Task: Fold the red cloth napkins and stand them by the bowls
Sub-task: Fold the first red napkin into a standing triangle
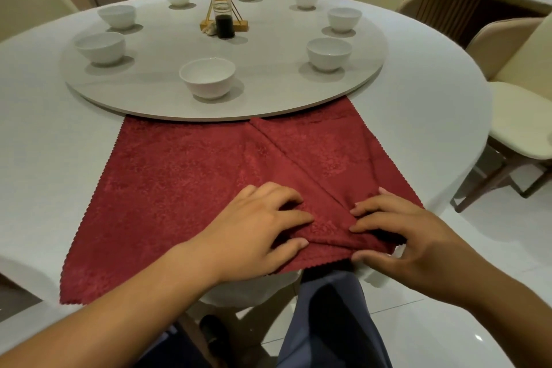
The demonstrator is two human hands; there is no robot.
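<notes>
While both hands work the near corner, a fold is being set.
The left hand [263, 227] lays its fingers [298, 219] nearly flat, pressing the red napkin [194, 188] to the table [44, 98], probably so it cannot slide. The right hand [397, 236] pinches the doubled corner between thumb and fingers, likely to sharpen the crease. Beyond the fingers, the cloth reaches the turntable [209, 116], where the nearest bowl [207, 76] waits.

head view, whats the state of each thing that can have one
red cloth napkin: spread flat, right side folded over, not yet standing
left hand: fingers press flat on the napkin
right hand: pinches the near fold
white bowls: upright, nearest ones empty
sauce bottle: upright, lidded, dark liquid in the lower part
</notes>
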